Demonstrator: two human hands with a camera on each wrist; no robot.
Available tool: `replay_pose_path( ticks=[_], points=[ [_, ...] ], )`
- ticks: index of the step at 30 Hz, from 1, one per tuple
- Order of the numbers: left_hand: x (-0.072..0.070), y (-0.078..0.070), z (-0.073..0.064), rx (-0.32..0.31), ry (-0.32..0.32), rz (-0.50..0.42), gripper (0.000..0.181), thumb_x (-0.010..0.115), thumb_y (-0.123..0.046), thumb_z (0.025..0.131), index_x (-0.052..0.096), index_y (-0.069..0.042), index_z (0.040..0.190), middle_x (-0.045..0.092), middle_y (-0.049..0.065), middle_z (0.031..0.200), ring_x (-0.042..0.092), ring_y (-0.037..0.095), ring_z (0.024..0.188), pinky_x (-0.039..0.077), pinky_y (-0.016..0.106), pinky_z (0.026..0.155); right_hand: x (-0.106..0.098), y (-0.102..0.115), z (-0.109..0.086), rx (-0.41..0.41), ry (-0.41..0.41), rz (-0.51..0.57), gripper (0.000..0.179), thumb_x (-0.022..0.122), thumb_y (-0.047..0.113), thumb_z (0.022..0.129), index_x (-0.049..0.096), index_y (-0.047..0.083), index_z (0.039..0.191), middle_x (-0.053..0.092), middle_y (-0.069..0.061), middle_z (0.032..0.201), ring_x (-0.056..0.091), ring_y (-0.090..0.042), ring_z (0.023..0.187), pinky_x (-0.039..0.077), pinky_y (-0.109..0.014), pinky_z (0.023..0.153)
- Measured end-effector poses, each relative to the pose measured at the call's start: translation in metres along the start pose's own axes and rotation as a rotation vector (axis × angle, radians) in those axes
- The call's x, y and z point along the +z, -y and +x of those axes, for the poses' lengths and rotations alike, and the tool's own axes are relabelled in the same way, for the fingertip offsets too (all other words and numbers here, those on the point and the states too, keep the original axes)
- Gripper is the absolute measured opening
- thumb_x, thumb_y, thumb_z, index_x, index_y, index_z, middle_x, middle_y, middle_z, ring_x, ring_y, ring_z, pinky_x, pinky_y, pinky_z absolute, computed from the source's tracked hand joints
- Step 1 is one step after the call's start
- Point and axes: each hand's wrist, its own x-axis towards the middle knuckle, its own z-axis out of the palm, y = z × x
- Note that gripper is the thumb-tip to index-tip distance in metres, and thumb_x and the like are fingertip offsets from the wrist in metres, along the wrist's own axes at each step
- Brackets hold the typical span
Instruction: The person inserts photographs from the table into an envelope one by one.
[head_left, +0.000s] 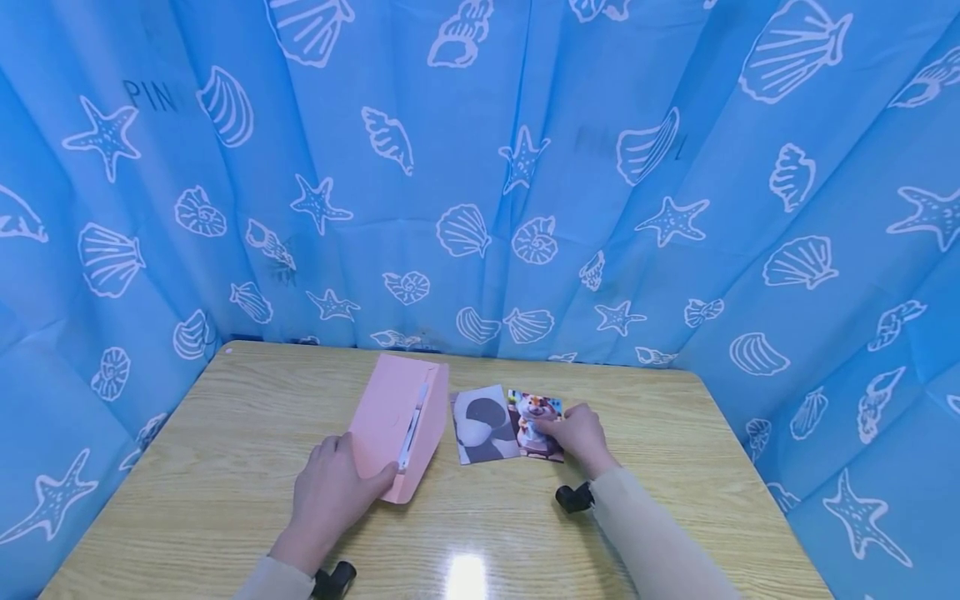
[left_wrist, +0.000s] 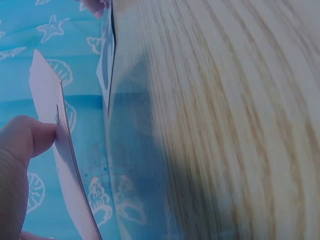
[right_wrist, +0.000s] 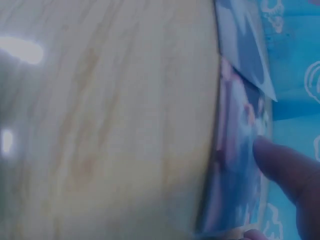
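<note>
Head view: the left hand (head_left: 327,492) pinches the near edge of a pink paper envelope (head_left: 397,425) lying flap open at the wooden table's (head_left: 225,467) centre, seemingly to steady it. At three o'clock from it, the right hand (head_left: 579,435) holds a glossy dog photograph (head_left: 529,417) overlapping a grey-and-white print (head_left: 480,425). Wrist views are blurred; the envelope's contents stay hidden.
</note>
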Motion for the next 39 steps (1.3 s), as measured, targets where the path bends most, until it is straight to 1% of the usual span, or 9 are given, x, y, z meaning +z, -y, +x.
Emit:
replay_pose_path(
  ticks=[3,7,14,18,23,27,32,35,39],
  points=[
    [0.000,0.000,-0.001,-0.002,0.002,-0.001,0.096,0.066,-0.069,0.073,0.052,0.011,0.124,0.057,0.024,0.112,0.055,0.036,0.100,0.050,0.053,0.075,0.001,0.000,0.001,-0.008,-0.013,-0.045,0.051,0.081,0.040,0.075,0.048,0.001,0.078,0.045,-0.010,0.075,0.040,-0.021,0.063,0.035,-0.032,0.056],
    [0.000,0.000,-0.001,-0.009,0.008,-0.005,0.096,0.066,-0.069,0.073,0.053,0.011,0.124,0.057,0.024,0.111,0.055,0.035,0.099,0.051,0.053,0.074,0.003,-0.001,0.002,-0.010,-0.010,-0.087,0.055,0.082,0.039,0.075,0.038,0.012,0.056,0.030,0.002,0.054,0.029,-0.013,0.047,0.029,-0.028,0.047],
    [0.002,-0.001,-0.001,-0.005,0.009,-0.003,0.097,0.066,-0.069,0.073,0.052,0.011,0.125,0.057,0.025,0.114,0.055,0.037,0.102,0.050,0.054,0.076,0.004,-0.002,0.004,-0.020,0.003,-0.087,0.056,0.080,0.038,0.077,0.038,0.015,0.048,0.028,0.006,0.046,0.026,-0.009,0.041,0.027,-0.026,0.043],
    [0.002,-0.002,-0.002,-0.004,0.008,-0.003,0.097,0.067,-0.068,0.073,0.052,0.012,0.125,0.057,0.025,0.114,0.055,0.037,0.102,0.050,0.054,0.076,0.005,-0.001,0.005,-0.007,-0.002,-0.074,0.055,0.081,0.037,0.077,0.038,0.015,0.049,0.027,0.006,0.047,0.025,-0.010,0.042,0.026,-0.027,0.044],
    [0.002,-0.002,-0.002,-0.002,0.005,-0.004,0.097,0.067,-0.068,0.073,0.052,0.012,0.125,0.057,0.025,0.114,0.055,0.037,0.101,0.050,0.054,0.076,0.006,-0.002,0.007,0.013,-0.010,-0.048,0.051,0.082,0.033,0.077,0.039,0.014,0.056,0.031,0.004,0.053,0.032,-0.013,0.048,0.031,-0.029,0.049],
    [0.002,-0.002,-0.002,-0.001,0.005,-0.005,0.096,0.067,-0.068,0.073,0.052,0.012,0.126,0.056,0.026,0.114,0.055,0.037,0.102,0.050,0.054,0.077,0.007,-0.003,0.006,0.018,-0.017,-0.029,0.044,0.081,0.030,0.078,0.044,0.009,0.069,0.041,-0.002,0.064,0.039,-0.017,0.057,0.034,-0.031,0.053],
    [0.001,-0.002,-0.002,0.003,0.000,-0.005,0.096,0.067,-0.068,0.073,0.052,0.012,0.125,0.057,0.025,0.113,0.056,0.036,0.100,0.050,0.053,0.076,0.004,-0.002,0.002,0.016,-0.013,0.053,0.044,0.080,0.022,0.080,0.047,-0.001,0.097,0.055,-0.014,0.088,0.056,-0.021,0.060,0.049,-0.032,0.052],
    [0.001,-0.001,-0.002,0.009,-0.008,-0.006,0.095,0.067,-0.068,0.073,0.053,0.012,0.124,0.057,0.024,0.111,0.056,0.036,0.099,0.051,0.053,0.075,0.001,-0.002,-0.001,0.004,-0.020,0.059,0.045,0.076,0.018,0.083,0.045,-0.004,0.107,0.055,-0.019,0.097,0.058,-0.023,0.068,0.050,-0.031,0.056],
    [0.000,0.000,-0.003,0.012,-0.014,-0.010,0.094,0.068,-0.067,0.073,0.053,0.012,0.123,0.058,0.024,0.110,0.056,0.036,0.098,0.051,0.053,0.074,-0.005,-0.001,-0.004,-0.022,-0.022,0.034,0.034,0.067,0.015,0.090,0.049,-0.006,0.109,0.055,-0.018,0.097,0.054,-0.023,0.076,0.046,-0.031,0.060]
  ],
)
